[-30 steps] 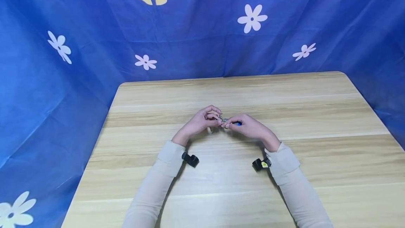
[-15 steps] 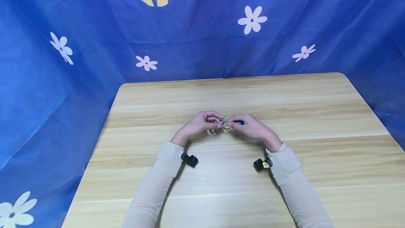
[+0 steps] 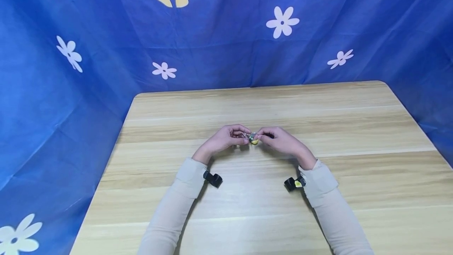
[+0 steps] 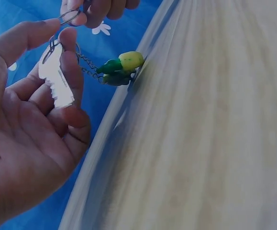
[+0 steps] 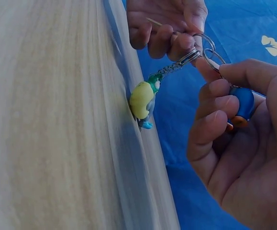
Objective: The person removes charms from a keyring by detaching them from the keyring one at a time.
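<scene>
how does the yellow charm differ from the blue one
The yellow charm also has green on it, the blue charm orange. The yellow charm is out in the open; the blue charm is partly hidden by the right hand. Both are brightly coloured.

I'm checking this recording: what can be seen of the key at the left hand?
The key looks like bright, silvery metal, with notches along its blade. In the left wrist view, a thin metal ring shows at its head, and the blade slants downward in front of the curled fingers of the left hand, apparently resting against them. Glare hides any marking.
</scene>
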A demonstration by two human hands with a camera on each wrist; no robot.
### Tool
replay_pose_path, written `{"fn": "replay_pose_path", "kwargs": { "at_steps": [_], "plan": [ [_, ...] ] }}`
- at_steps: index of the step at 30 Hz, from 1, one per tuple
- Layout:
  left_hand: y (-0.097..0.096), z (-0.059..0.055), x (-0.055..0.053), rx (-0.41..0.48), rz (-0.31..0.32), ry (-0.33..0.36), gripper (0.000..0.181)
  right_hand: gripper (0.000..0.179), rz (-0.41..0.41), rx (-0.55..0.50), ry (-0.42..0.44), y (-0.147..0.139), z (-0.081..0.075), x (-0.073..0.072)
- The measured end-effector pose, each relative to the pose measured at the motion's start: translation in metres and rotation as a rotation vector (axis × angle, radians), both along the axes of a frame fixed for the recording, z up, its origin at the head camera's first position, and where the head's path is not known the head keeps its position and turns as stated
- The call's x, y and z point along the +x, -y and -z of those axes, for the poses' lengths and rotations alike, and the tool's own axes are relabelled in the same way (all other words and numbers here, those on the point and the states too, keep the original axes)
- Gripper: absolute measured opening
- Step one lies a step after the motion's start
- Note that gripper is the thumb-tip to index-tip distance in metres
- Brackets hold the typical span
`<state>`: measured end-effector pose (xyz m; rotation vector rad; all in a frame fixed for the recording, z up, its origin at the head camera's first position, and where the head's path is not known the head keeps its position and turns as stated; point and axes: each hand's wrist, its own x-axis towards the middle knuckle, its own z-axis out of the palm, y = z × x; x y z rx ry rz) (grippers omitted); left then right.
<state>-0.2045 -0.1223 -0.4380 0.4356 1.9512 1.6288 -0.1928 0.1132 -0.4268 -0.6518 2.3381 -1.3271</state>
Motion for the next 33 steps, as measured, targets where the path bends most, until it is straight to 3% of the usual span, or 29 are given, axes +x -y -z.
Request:
{"fn": "replay_pose_path", "kwargs": {
  "at_steps": [5,17,25,33],
  "plan": [
    [-0.0006,-0.0001,0.0005,-0.013,0.002,-0.029,0.037,0.026,-0.018,-0.011,0.018,-0.0006,0.0004,-0.0005],
    [-0.0018,-0.0003,0.0028,0.017,-0.003,-0.047,0.033,0.024,-0.097,-0.041,-0.064,-0.0013,0.0020,0.0008],
    [-0.0028,-0.0020,0.0042,0.007,-0.010,-0.078,0.026,0.024,-0.153,-0.073,-0.039,-0.0008,0.0010,0.0034],
    [-0.0039,0.0007,0.0054,0.028,-0.017,-0.069,0.018,0.023,-0.148,-0.074,-0.052,0.0001,0.0017,0.0048]
  ]
}}
